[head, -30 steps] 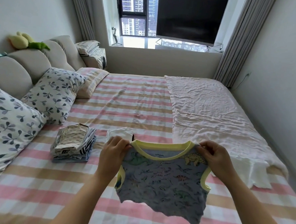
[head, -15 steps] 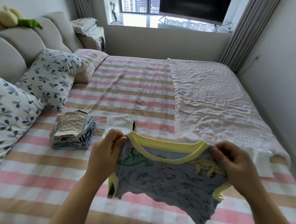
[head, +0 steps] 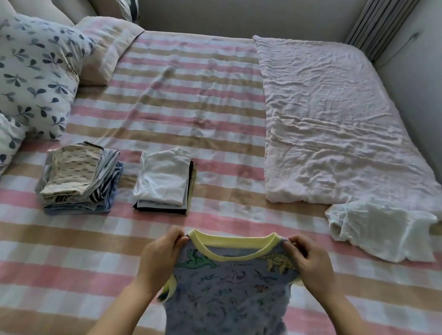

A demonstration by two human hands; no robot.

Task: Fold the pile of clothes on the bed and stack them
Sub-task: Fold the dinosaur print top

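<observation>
At the near edge of the bed [head: 188, 93], both hands hold up a small sleeveless shirt [head: 229, 294], grey-blue with dinosaur prints and yellow trim. The left hand [head: 161, 257] pinches its left shoulder and the right hand [head: 309, 263] pinches its right shoulder, so the neckline stretches between them and the body hangs towards the person. Farther off on the left lie two folded stacks, well apart from the shirt: a patterned stack [head: 81, 177] and, just right of it, a white-topped stack [head: 164, 182]. A crumpled white garment [head: 381, 229] lies to the right, touching the near end of a wrinkled blanket [head: 342, 117]. Leaf-print pillows [head: 31, 73] sit far left.
</observation>
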